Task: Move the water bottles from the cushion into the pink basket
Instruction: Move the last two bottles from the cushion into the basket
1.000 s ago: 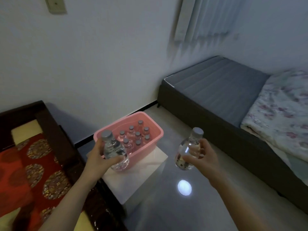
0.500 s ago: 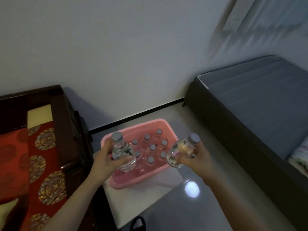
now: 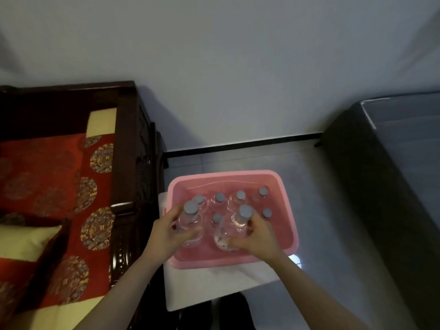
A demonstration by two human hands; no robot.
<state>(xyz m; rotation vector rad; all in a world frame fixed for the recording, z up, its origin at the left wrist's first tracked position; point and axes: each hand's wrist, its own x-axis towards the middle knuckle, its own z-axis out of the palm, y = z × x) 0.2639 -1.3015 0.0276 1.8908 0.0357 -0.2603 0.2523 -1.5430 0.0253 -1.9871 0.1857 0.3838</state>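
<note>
Grip on both sides: your left hand [image 3: 164, 234] holds a water bottle [image 3: 190, 223], your right hand [image 3: 258, 236] holds a second bottle [image 3: 238, 226]. Both are upright within the near half of the pink basket [image 3: 226, 173]. Other bottles [image 3: 240, 196] stand at the far side.

The single head-worn camera is looking steeply down and forward toward the wall [image 3: 238, 67], hovering close above the pink basket [image 3: 226, 173], framing the wooden sofa [image 3: 128, 163] left and the bed [image 3: 381, 186] right.
</note>
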